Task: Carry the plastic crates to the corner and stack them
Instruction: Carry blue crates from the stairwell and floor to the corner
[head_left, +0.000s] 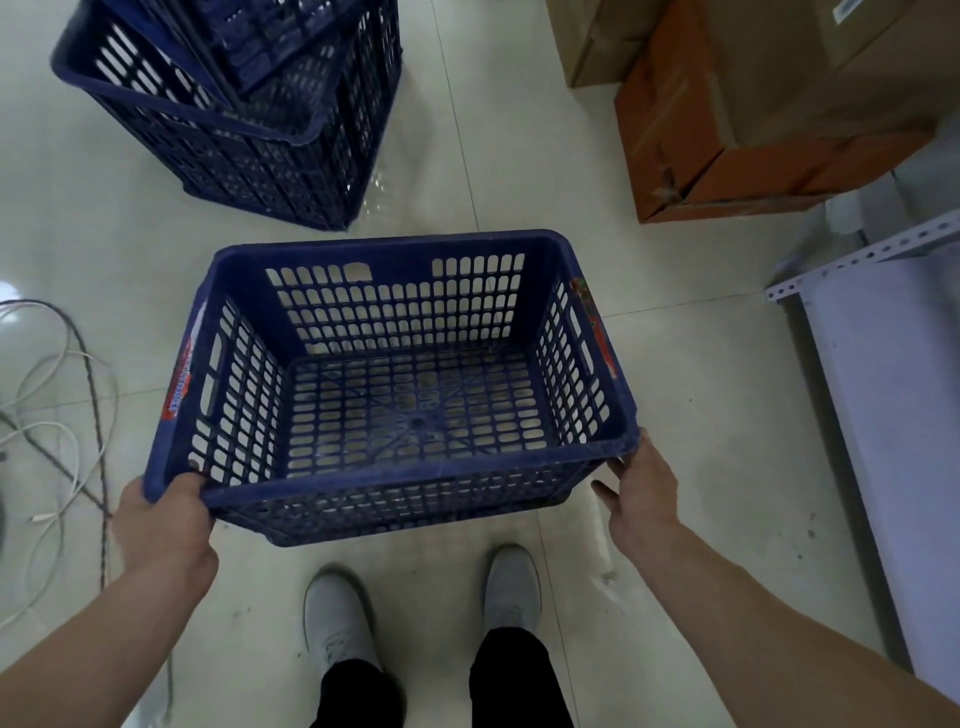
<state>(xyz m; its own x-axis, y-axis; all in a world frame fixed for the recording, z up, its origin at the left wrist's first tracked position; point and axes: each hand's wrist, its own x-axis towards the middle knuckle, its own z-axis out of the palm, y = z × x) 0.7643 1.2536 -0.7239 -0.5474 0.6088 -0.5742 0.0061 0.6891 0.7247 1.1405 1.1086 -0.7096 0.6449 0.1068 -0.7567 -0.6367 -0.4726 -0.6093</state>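
An empty dark blue slotted plastic crate (395, 473) is held above the tiled floor in front of my feet. My left hand (166, 514) grips its near left corner, thumb over the rim. My right hand (641, 488) presses against the near right corner, fingers under the rim edge. Farther off at the upper left stands a stack of blue crates (291, 171), with another crate (280, 47) lying tilted inside the top one.
Cardboard boxes (737, 104) stand on the floor at the upper right. A white metal shelf (883, 364) runs along the right edge. Loose white and dark cables (57, 415) lie on the floor at the left. My grey shoes (337, 618) are below the crate.
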